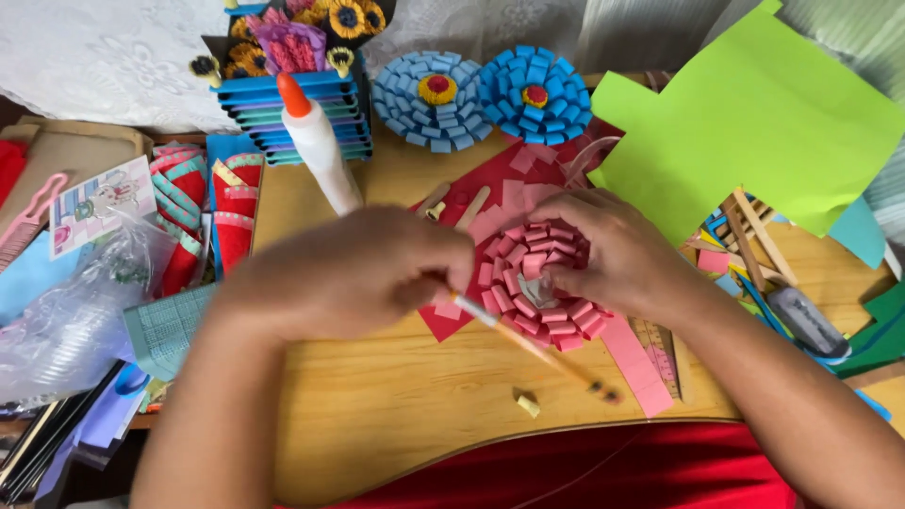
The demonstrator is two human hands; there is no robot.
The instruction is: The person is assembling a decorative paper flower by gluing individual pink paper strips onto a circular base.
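Left hand (353, 269) grips a thin stick (528, 344); right hand (617, 250) pinches a loop on the pink paper flower (542, 292). Best press gently, keeping loops aligned.

Matt pink paper flower (542, 283), wooden table (405, 396)

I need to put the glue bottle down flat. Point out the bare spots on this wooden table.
Bare wooden table shows near the front edge, bordered by the left hand, the thin pencil-like stick and a small yellow scrap. A smaller strip lies beside the white glue bottle with orange cap. The left side, back and right side are crowded with paper.
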